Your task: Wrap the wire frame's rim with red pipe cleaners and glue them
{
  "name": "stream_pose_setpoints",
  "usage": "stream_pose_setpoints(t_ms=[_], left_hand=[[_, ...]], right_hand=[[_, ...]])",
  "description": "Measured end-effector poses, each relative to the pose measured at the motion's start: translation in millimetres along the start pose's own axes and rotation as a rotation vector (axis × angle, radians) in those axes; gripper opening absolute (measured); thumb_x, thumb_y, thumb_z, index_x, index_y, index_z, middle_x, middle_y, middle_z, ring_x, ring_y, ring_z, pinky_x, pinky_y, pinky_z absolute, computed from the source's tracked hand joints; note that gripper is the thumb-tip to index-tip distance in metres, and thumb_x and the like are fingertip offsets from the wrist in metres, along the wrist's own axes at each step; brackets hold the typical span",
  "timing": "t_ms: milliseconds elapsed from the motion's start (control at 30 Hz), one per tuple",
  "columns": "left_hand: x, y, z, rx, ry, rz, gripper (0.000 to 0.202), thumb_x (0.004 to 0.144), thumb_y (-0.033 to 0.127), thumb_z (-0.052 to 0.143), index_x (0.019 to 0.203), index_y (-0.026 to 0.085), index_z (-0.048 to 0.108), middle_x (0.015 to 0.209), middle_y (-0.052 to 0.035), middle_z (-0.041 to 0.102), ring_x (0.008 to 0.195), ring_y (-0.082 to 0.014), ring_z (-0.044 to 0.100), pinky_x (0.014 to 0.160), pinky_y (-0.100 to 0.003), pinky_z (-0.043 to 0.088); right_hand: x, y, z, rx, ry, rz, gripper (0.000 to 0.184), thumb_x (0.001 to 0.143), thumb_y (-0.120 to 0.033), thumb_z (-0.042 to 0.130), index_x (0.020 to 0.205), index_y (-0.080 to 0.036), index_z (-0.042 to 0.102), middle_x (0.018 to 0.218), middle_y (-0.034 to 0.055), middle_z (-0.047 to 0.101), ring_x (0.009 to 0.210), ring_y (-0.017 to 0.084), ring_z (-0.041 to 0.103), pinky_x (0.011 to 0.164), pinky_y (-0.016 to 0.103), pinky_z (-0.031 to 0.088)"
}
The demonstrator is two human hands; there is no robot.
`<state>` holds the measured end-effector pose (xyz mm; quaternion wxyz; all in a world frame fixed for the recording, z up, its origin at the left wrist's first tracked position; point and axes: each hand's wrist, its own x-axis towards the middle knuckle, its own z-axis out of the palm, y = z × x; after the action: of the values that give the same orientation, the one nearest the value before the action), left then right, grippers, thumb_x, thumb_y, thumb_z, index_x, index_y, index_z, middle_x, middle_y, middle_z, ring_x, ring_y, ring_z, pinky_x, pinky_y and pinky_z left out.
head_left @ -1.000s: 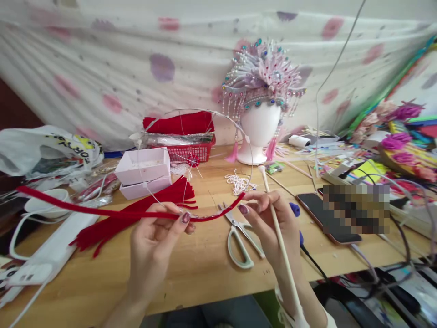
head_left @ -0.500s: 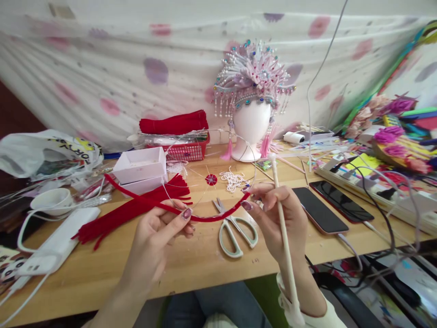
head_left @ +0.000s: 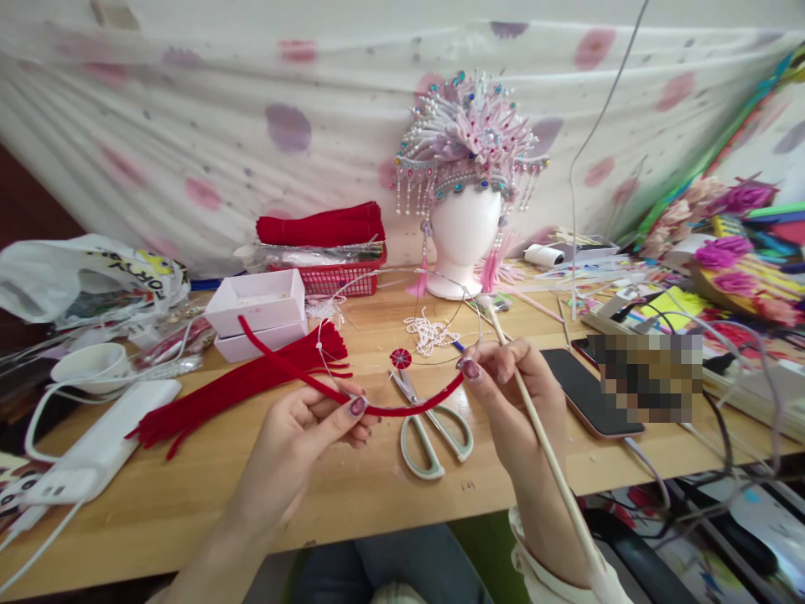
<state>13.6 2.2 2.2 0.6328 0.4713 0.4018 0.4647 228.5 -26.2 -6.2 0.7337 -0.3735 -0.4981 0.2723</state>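
My left hand (head_left: 314, 428) pinches a red pipe cleaner (head_left: 402, 411) along the near edge of a thin wire hoop (head_left: 319, 348); the strip's loose end rises to the left. Thumb and fingers of my right hand (head_left: 512, 394) are closed on the strip's other end and the hoop. A long off-white stick (head_left: 541, 440) also passes between the right hand's fingers, slanting down past the wrist. Fine wires run across the hoop to a small red disc (head_left: 401, 359). Below the hoop, scissors (head_left: 433, 428) with pale green-grey handles lie on the wooden table (head_left: 377, 495).
A bundle of red pipe cleaners (head_left: 239, 377) lies left, near white boxes (head_left: 255, 306) and a red basket (head_left: 340, 278). Behind stands a white mannequin head (head_left: 466, 231) wearing a beaded pink headdress (head_left: 475, 138). A string of white beads (head_left: 431, 333) and a phone (head_left: 591, 390) lie nearby.
The hoop has tilted flatter, its far edge lowering and the red disc coming down nearer the scissors. The stick's top has swung left and down. Both hands keep their hold.
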Motion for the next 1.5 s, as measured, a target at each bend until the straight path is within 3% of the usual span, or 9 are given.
stream_pose_setpoints(t_ms=[167, 267, 400, 500, 667, 900, 1100, 1500], left_hand=[[-1, -1, -1.9, 0.152, 0.019, 0.055, 0.028, 0.067, 0.042, 0.09, 0.067, 0.016, 0.078, 0.06, -0.0057, 0.074, 0.051, -0.0153, 0.068, 0.05, -0.021, 0.057], [0, -5, -5.4, 0.252, 0.126, 0.134, 0.026, 0.067, 0.039, 0.089, 0.06, 0.018, 0.076, 0.055, -0.0028, 0.07, 0.05, -0.0134, 0.065, 0.051, -0.02, 0.055], [2, -10, -4.4, 0.198, 0.264, 0.313, 0.02, 0.067, 0.036, 0.09, 0.066, 0.022, 0.075, 0.073, -0.002, 0.075, 0.073, -0.0165, 0.071, 0.068, -0.023, 0.058], [6, -11, 1.8, 0.022, 0.263, 0.351, 0.021, 0.07, 0.035, 0.088, 0.077, 0.022, 0.073, 0.093, -0.0033, 0.078, 0.096, -0.021, 0.073, 0.087, -0.031, 0.059], [10, -9, 9.2, -0.187, 0.256, 0.402, 0.018, 0.077, 0.032, 0.085, 0.08, 0.021, 0.07, 0.098, -0.0025, 0.079, 0.103, -0.0215, 0.073, 0.103, -0.039, 0.053], [5, -4, 11.1, -0.272, 0.26, 0.402, 0.021, 0.071, 0.03, 0.089, 0.072, 0.021, 0.07, 0.093, -0.0039, 0.08, 0.102, -0.026, 0.075, 0.094, -0.04, 0.059], [3, -1, 10.4, -0.274, 0.264, 0.404, 0.02, 0.07, 0.03, 0.087, 0.07, 0.02, 0.07, 0.091, -0.0051, 0.08, 0.101, -0.0282, 0.075, 0.083, -0.039, 0.063], [4, 2, 11.8, -0.397, 0.243, 0.346, 0.023, 0.065, 0.028, 0.093, 0.072, 0.019, 0.073, 0.081, -0.0004, 0.079, 0.079, -0.0153, 0.076, 0.072, -0.023, 0.063]], right_hand=[[-2, 5, -3, 0.033, -0.007, 0.02, 0.028, 0.087, -0.02, 0.073, 0.075, -0.025, 0.047, 0.081, -0.0012, 0.065, 0.079, 0.014, 0.062, 0.074, 0.03, 0.052], [-4, 7, -3, 0.045, -0.002, 0.047, 0.03, 0.087, -0.021, 0.073, 0.075, -0.025, 0.046, 0.08, -0.0022, 0.064, 0.078, 0.014, 0.062, 0.074, 0.029, 0.052], [-2, 10, 1, 0.007, 0.05, 0.101, 0.035, 0.085, -0.027, 0.077, 0.074, -0.025, 0.044, 0.077, -0.002, 0.064, 0.074, 0.015, 0.062, 0.069, 0.03, 0.052], [3, 12, 7, -0.003, 0.059, 0.12, 0.038, 0.084, -0.031, 0.078, 0.073, -0.025, 0.042, 0.077, -0.0017, 0.065, 0.074, 0.016, 0.062, 0.069, 0.031, 0.052], [8, 13, 15, -0.021, 0.081, 0.101, 0.041, 0.083, -0.035, 0.079, 0.073, -0.025, 0.041, 0.077, -0.0013, 0.063, 0.073, 0.015, 0.058, 0.068, 0.031, 0.049], [8, 15, 18, 0.039, 0.085, 0.14, 0.046, 0.081, -0.035, 0.082, 0.07, -0.024, 0.039, 0.069, -0.0045, 0.05, 0.067, 0.013, 0.05, 0.066, 0.029, 0.044], [9, 15, 16, 0.038, 0.054, 0.162, 0.048, 0.081, -0.035, 0.082, 0.069, -0.023, 0.038, 0.07, -0.0036, 0.051, 0.068, 0.014, 0.049, 0.066, 0.029, 0.042], [10, 18, 14, 0.148, 0.052, 0.216, 0.046, 0.079, -0.03, 0.084, 0.067, -0.021, 0.041, 0.076, -0.0036, 0.06, 0.071, 0.011, 0.051, 0.07, 0.028, 0.041]])
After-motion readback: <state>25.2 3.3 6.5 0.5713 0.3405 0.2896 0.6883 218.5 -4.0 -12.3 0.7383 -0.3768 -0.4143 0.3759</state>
